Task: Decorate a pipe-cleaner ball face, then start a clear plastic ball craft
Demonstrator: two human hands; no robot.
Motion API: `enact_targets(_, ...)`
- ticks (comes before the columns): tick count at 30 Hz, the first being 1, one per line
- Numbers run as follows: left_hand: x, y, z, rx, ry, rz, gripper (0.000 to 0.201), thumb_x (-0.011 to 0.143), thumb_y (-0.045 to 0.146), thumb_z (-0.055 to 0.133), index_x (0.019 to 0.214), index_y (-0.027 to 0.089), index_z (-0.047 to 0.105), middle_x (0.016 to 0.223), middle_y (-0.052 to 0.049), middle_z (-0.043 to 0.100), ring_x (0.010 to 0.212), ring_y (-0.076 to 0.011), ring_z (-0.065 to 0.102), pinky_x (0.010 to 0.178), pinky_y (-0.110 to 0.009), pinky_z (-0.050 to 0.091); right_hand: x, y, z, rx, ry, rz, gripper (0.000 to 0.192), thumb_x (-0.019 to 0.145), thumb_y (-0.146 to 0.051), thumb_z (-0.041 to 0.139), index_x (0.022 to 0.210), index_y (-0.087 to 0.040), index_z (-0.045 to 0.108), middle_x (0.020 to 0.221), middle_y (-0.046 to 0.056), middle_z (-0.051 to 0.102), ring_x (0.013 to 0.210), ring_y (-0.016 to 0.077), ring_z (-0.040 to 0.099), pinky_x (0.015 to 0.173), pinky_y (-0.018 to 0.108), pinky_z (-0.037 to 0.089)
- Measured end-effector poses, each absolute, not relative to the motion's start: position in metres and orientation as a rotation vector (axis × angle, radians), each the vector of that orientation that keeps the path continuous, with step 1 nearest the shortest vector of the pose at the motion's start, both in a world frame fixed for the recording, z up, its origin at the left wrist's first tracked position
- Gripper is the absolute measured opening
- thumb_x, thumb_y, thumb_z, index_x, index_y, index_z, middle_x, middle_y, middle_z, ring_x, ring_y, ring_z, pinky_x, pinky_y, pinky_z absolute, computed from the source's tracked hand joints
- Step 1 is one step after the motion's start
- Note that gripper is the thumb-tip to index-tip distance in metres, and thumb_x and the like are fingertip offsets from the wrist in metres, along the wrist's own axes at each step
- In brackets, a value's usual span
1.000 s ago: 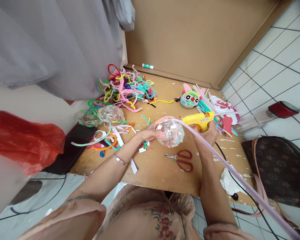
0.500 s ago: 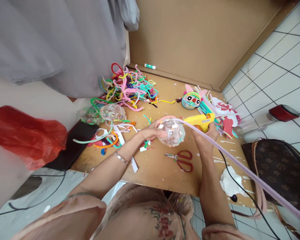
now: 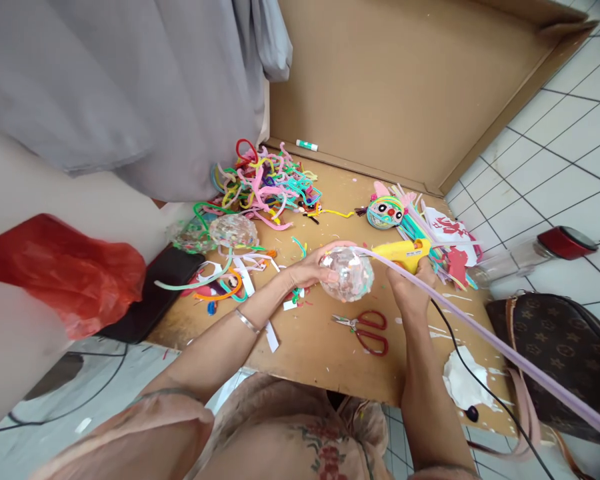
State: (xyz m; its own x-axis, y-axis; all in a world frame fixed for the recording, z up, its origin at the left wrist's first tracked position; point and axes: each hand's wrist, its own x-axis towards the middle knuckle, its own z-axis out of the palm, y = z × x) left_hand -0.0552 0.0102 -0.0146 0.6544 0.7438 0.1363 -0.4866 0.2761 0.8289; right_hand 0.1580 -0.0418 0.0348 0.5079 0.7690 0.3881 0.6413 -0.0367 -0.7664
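Note:
My left hand (image 3: 316, 266) is wrapped round a clear, bumpy plastic ball (image 3: 350, 277), thumb on its near side, held above the table. My right hand (image 3: 414, 283) grips the handle of a yellow glue gun (image 3: 405, 253), whose nozzle points left at the ball's upper right. One end of a long lilac pipe cleaner (image 3: 460, 312) lies against the top of the ball; the rest runs in front of the gun and off to the lower right. Red-handled scissors (image 3: 371, 331) lie on the table just below the ball.
A heap of coloured pipe cleaners (image 3: 265, 183) covers the back left, near another clear ball (image 3: 234, 231). At the back right lies a decorated ball with eyes (image 3: 386, 212). A glass bottle (image 3: 525, 257) and a brown handbag (image 3: 555, 360) flank the right edge; a black cord (image 3: 460, 347) trails there.
The whole view has shifted slightly, so everything sits a little lower and to the right. Both hands keep their holds, and the glue gun's nozzle stays beside the ball.

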Motion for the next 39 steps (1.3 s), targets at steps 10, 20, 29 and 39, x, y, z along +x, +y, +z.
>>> enact_targets(10, -0.055, 0.011, -0.013, 0.987, 0.281, 0.884, 0.089, 0.045, 0.037, 0.094, 0.128, 0.022, 0.064, 0.117, -0.012, 0.072, 0.106, -0.0288, 0.069, 0.084, -0.032, 0.054, 0.159, -0.044, 0.037, -1.731, -1.209, 0.144, 0.023, 0.058, -0.043, 0.062, 0.064, -0.029, 0.045, 0.052, -0.002, 0.051, 0.049, 0.0188, 0.045, 0.049, 0.035, 0.042)
enact_targets(20, -0.054, 0.009, -0.011, 0.949, 0.294, 0.850, 0.081, 0.045, 0.029, 0.094, 0.121, 0.020, 0.067, 0.114, -0.012, 0.073, 0.103, -0.0253, 0.069, 0.088, -0.032, 0.053, 0.160, -0.040, 0.034, -1.715, -1.213, 0.193, 0.024, 0.061, -0.041, 0.063, 0.074, -0.024, 0.053, 0.060, -0.001, 0.060, 0.056, 0.0183, 0.054, 0.052, 0.031, 0.045)
enact_targets(29, -0.056, 0.011, -0.014, 0.957, 0.297, 0.870, 0.079, 0.046, 0.031, 0.093, 0.120, 0.020, 0.068, 0.117, -0.013, 0.073, 0.102, -0.0262, 0.069, 0.087, -0.033, 0.054, 0.164, -0.038, 0.027, -1.692, -1.232, 0.208, 0.025, 0.063, -0.038, 0.062, 0.081, -0.021, 0.057, 0.067, 0.000, 0.063, 0.059, 0.0176, 0.054, 0.057, 0.032, 0.048)
enact_targets(39, -0.054, 0.009, -0.010, 0.978, 0.298, 0.868, 0.083, 0.046, 0.033, 0.093, 0.124, 0.021, 0.067, 0.120, -0.014, 0.072, 0.110, -0.0284, 0.068, 0.091, -0.034, 0.052, 0.162, -0.038, 0.030, -1.701, -1.229, 0.236, 0.028, 0.059, -0.039, 0.061, 0.081, -0.021, 0.059, 0.070, 0.002, 0.067, 0.062, 0.0193, 0.058, 0.063, 0.035, 0.052)
